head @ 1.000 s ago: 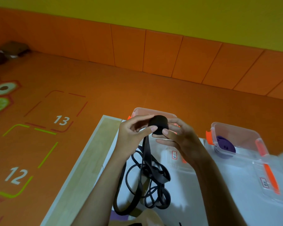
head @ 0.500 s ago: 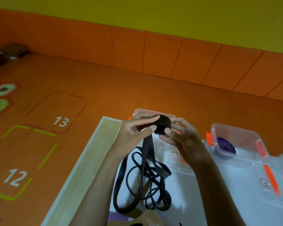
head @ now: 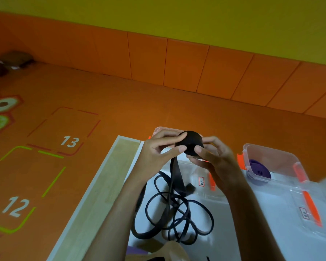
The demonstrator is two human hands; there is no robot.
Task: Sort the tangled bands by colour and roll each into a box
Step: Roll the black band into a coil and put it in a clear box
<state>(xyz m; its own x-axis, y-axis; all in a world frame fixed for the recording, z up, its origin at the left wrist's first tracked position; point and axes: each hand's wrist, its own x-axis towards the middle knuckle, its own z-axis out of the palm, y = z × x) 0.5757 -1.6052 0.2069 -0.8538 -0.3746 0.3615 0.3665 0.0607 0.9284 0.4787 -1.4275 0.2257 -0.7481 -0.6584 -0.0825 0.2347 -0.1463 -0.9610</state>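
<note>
Presently: black roll (head: 191, 144), a wound coil of flat band, is held in the air above the far left corner of the table (head: 252, 232), just in front of the open clear box (head: 159, 129) at that far edge. The left hand (head: 156, 155) pinches the coil's left side between thumb and forefinger, the other fingers loosely bent. The right hand (head: 216, 162) curls around the right side, thumb pressed on the near face and fingers behind. Neither hand holds anything else. The coil sits between the two sets of fingertips, touching both and clear of the palms. Judged purpose: one hand steadies the coil while the other turns it, and holding it high lets the unwound length hang straight and feed without twisting. The loose tail (head: 174, 172) drops from the coil's underside to the black tangle (head: 177, 213), which lies on the table near its left edge, towards the near side, looped over itself. The winding looks only partly done, with much band left to take up. A second clear box (head: 271, 152) stands to the right along the far edge and holds a purple roll (head: 260, 170), so that colour appears dealt with. Two clear lids with orange latches, one (head: 201, 182) below the hands and one (head: 307, 210) further right, lie flat on the table on the near side of their boxes. The empty box behind the hands seems meant for the black coil.
</note>
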